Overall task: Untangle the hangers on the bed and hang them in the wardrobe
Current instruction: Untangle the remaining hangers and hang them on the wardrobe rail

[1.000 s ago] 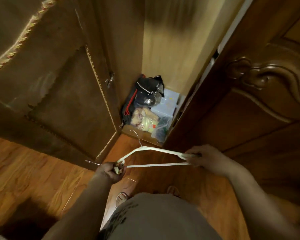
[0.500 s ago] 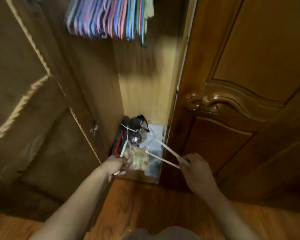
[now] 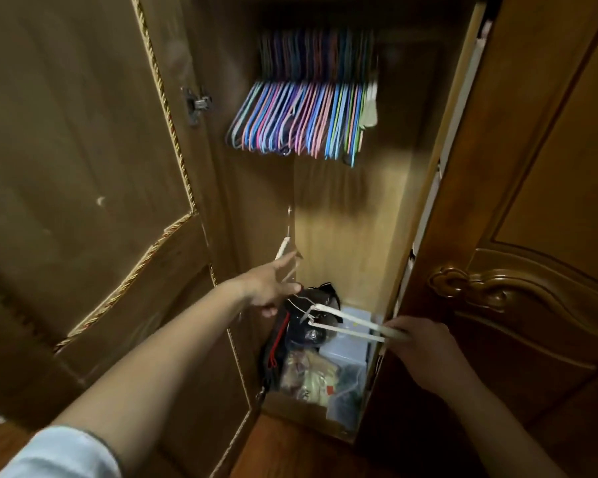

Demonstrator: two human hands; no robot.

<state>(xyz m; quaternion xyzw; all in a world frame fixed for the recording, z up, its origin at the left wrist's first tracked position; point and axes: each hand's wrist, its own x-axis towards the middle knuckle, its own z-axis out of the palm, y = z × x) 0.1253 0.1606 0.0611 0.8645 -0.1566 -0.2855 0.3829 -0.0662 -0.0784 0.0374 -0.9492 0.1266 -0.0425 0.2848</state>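
Wardrobe door: swung open on the left, rope trim down its edge.
Left hand: reaching into the wardrobe, fingers curled on a white hanger that stands upright above the knuckles; blurred, so the grip is hard to judge.
Hung hangers: a packed coloured row, up on the rail.
Bags: heaped on the wardrobe floor.
Second white hanger: held level over the bags.
Right hand: fingers wrapped round its end.
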